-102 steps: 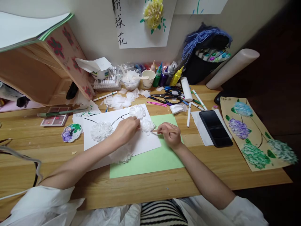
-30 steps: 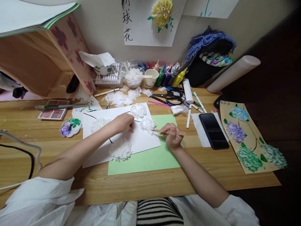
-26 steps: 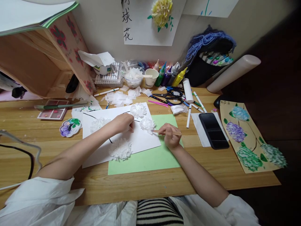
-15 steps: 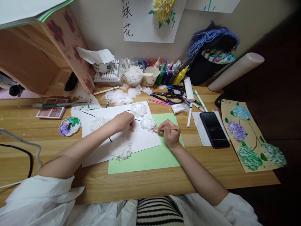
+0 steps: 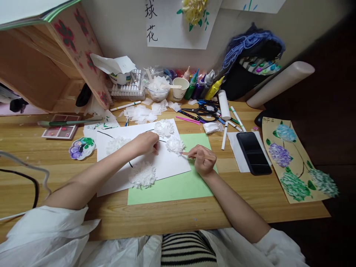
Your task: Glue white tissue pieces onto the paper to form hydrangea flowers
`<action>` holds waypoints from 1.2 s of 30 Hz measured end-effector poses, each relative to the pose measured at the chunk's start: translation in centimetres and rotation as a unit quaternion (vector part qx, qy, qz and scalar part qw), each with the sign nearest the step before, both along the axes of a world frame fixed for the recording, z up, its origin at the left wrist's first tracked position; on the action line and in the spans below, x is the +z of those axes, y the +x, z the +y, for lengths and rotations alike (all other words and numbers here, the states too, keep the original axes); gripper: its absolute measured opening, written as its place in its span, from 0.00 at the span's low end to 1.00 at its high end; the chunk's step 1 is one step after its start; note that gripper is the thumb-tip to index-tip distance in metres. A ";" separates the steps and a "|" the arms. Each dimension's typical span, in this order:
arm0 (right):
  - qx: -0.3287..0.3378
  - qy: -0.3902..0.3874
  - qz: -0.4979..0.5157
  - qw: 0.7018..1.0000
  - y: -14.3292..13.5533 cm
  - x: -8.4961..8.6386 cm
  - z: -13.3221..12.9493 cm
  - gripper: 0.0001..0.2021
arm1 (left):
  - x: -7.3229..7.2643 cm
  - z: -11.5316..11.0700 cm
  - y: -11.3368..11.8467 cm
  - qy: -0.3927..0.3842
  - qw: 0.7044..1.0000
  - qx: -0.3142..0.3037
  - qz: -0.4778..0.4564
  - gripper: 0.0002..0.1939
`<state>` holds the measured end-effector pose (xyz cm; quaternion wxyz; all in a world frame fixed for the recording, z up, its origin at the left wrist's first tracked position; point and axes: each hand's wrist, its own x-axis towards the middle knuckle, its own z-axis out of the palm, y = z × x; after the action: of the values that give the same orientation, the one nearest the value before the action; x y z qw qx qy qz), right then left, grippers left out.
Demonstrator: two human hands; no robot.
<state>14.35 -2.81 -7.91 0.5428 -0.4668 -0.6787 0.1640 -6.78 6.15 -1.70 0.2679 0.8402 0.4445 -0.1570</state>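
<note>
My right hand (image 5: 204, 159) grips a flat wooden stick (image 5: 208, 157), its tip at the lower right edge of a white paper flower (image 5: 175, 146). My left hand (image 5: 147, 144) rests closed on the white sheet (image 5: 167, 167), left of that flower; whatever its fingers hold, if anything, is hidden. Another white flower (image 5: 164, 128) sits just above, one (image 5: 143, 174) lies at the sheet's lower edge, and one (image 5: 116, 144) is partly behind my left forearm. Dark drawn stems show between them. A green sheet (image 5: 172, 193) lies under the white one.
Scissors (image 5: 205, 111), markers and loose white paper pieces (image 5: 141, 114) lie behind the sheets. Farther back stand a paper cup (image 5: 180, 89) and paint bottles (image 5: 214, 88). At the right are a phone (image 5: 253, 153) and a flower picture (image 5: 294, 167); a palette (image 5: 61, 127) is at left.
My right hand has shifted slightly right and down, and the stick now slants more. My left hand has hardly moved.
</note>
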 end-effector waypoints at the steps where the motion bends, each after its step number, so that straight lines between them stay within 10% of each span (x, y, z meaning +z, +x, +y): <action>1: 0.002 -0.006 -0.007 1.000 0.0 0.0 0.1 0.19 | 0.0 0.0 0.0 0.000 1.000 0.001 -0.002 0.03; 16: -0.028 -0.098 -0.011 0.995 -0.7 0.5 0.6 0.19 | -0.4 0.2 -0.1 -0.004 1.000 -0.001 -0.002 0.04; 25: -0.077 -0.056 0.263 0.960 -0.2 0.6 0.3 0.22 | 0.7 -0.1 -1.2 -0.015 0.998 0.008 -0.054 0.04; 31: -0.077 -0.070 0.275 0.956 -0.1 1.1 0.7 0.21 | 1.4 2.8 -3.1 0.190 0.973 0.129 -0.037 0.09; 36: -0.056 -0.076 0.257 0.962 -0.2 1.0 0.3 0.22 | -0.1 4.6 -3.0 0.274 0.959 0.067 -0.028 0.11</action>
<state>14.14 -2.47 -6.95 0.6705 -0.4860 -0.4743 0.2988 -9.74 10.73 -1.84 0.0491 0.8539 0.5180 0.0126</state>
